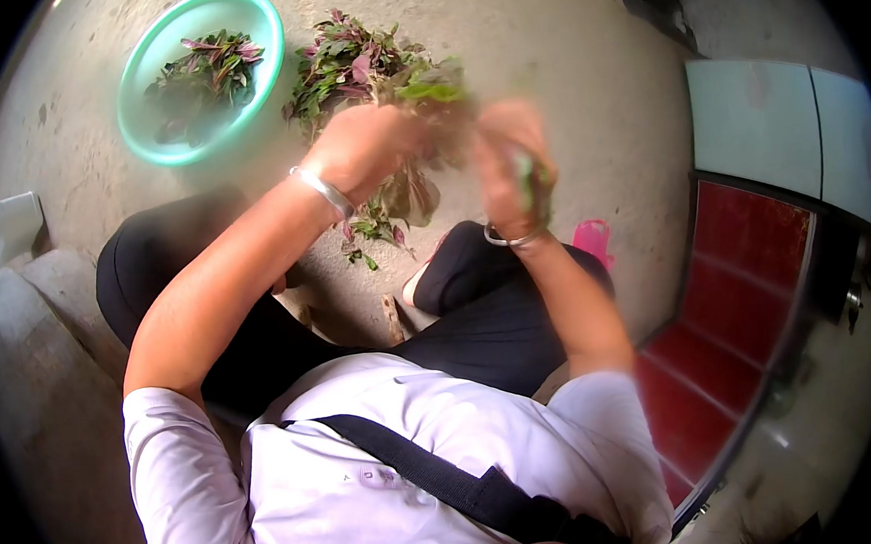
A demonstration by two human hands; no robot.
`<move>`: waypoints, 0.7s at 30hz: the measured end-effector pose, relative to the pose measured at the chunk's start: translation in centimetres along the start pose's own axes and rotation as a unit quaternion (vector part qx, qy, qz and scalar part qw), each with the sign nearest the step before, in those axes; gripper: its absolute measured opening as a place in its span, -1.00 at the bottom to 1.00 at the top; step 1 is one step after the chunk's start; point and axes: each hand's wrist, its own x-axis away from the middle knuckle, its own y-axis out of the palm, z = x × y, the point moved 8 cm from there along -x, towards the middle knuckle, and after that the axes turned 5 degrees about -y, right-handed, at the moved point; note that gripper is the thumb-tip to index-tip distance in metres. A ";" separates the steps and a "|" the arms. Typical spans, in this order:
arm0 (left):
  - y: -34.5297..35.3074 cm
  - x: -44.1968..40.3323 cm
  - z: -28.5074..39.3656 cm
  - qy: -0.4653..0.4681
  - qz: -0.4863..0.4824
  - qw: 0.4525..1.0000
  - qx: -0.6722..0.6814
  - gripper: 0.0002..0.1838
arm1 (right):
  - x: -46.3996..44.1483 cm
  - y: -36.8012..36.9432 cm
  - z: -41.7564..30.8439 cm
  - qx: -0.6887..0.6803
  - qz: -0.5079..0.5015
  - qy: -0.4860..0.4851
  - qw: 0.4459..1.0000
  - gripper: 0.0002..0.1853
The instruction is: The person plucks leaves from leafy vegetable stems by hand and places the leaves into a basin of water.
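Observation:
My left hand (378,144) is closed around a bunch of purple-and-green leafy greens (431,85), whose leaves stick out above and below the fingers. Close by on its right, my right hand (510,158) is curled, with some green leaf showing in its palm; motion blurs its fingers. Beyond my left hand, a heap of the same leafy greens (328,69) lies on the floor. A few small loose sprigs (378,226) lie below the hands. At the upper left, a light green plastic basin (134,121) holds more leaves.
A white plastic container (11,228) stands on the concrete floor (560,25) at far left. Something pink (593,239) lies beside my right knee. Along the right side runs a red-tiled surface (745,273) with pale panels (756,128) above it.

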 end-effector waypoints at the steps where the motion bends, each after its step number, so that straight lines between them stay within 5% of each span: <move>1: 0.2 0.2 0.4 0.020 -0.017 0.998 0.056 -0.93 | 0.1 -0.6 0.8 0.018 0.004 0.036 0.999 -0.90; 2: 0.0 0.3 0.6 0.031 -0.005 0.998 0.047 -0.93 | 1.7 -0.8 3.3 -0.107 0.032 0.202 0.973 -0.91; 4: -0.3 0.4 0.9 0.050 0.018 0.998 0.026 -0.93 | 2.3 -0.1 4.6 -0.268 0.024 0.302 0.915 -0.89; 14: 2.0 0.0 -0.4 0.044 -0.085 0.989 -0.109 -0.83 | 2.6 2.3 3.6 -0.192 -0.095 0.279 0.936 -0.94; 18: 1.0 -0.4 -0.7 0.045 -0.052 0.987 -0.142 -0.81 | 0.9 2.6 1.3 0.064 -0.197 0.012 0.978 -0.88; 19: 0.4 -0.6 -0.7 0.033 -0.015 0.984 -0.174 -0.81 | 2.0 2.8 3.1 -0.072 -0.174 0.177 0.966 -0.88; 21: -0.7 -0.8 -0.1 0.012 0.005 0.985 -0.169 -0.77 | 2.8 2.8 4.7 -0.183 -0.132 0.287 0.931 -0.84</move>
